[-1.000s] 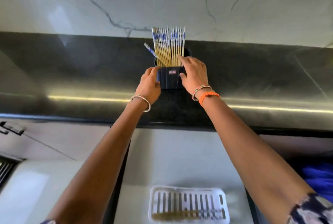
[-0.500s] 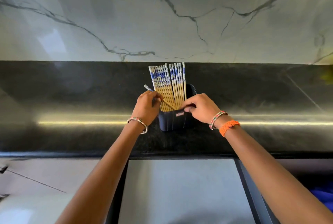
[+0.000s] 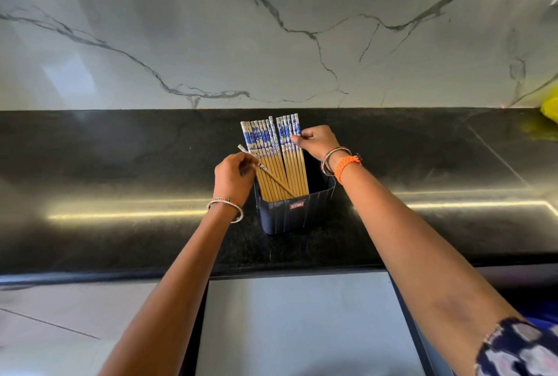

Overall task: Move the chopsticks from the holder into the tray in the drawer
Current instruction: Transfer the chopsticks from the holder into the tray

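Observation:
A dark blue ribbed holder (image 3: 297,214) stands on the black counter (image 3: 120,170), full of upright bamboo chopsticks (image 3: 273,161) with blue-and-white tops. My left hand (image 3: 234,177) is at the holder's left side, fingers closed on one slanted chopstick (image 3: 271,177) that leans across the bundle. My right hand (image 3: 317,141) is at the bundle's upper right, fingertips pinching the patterned tops of the rightmost chopsticks. Below the counter, the open drawer (image 3: 299,324) shows only its pale grey bottom; the tray is out of view.
A white marble wall with dark veins (image 3: 287,28) rises behind the counter. Something yellow (image 3: 549,108) sits at the far right of the counter. Pale floor tiles (image 3: 60,324) lie left of the drawer.
My right hand rose from the holder's rim to the tops of the rightmost chopsticks. My left hand keeps hold of the slanted chopstick. The view tilted up, so the tray left the frame.

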`<state>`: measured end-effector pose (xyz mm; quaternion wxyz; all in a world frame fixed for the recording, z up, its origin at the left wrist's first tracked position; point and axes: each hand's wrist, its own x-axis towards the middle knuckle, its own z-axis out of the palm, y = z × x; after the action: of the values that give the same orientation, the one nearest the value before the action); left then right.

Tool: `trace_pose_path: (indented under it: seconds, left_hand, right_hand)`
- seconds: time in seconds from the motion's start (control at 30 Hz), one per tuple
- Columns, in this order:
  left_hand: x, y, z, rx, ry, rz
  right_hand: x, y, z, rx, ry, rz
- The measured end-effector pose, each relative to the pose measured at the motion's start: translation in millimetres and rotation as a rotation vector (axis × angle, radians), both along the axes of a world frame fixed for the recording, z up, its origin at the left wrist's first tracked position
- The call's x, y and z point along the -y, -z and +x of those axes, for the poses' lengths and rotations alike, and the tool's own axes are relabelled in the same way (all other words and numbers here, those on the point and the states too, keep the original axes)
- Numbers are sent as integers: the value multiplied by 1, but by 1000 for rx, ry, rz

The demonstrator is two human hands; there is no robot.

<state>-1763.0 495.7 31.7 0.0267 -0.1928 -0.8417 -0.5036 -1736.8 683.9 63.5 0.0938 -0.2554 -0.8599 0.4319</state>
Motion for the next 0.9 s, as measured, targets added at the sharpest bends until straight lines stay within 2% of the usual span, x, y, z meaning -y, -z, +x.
trace_pose_path:
  seconds: [0.23, 0.43, 0.53, 0.63, 0.77, 0.83, 0.9]
  left_hand:
    - [11, 5, -1, 12, 6, -21]
    - [16, 8, 14, 37, -37, 14]
    - [20, 1, 31, -25, -121, 74]
    - [22, -5, 55, -80, -138, 122]
    - [27, -7, 93, -22, 63, 236]
    - [32, -3, 120, 10, 225, 105]
    - [35, 5, 146, 189, 422, -204]
  right_hand:
    - [-4, -3, 5, -164, 98, -145]
    - [-10, -39, 26, -492, 231, -216]
    - [-7, -66, 48, -670, 322, -369]
    - [-1, -83, 82, -831, 461, -621]
    - [30, -54, 146, -905, 547, -952]
    - [55, -13, 178, -834, 573, -1036]
    - [78, 34, 208, -762, 660, -1106]
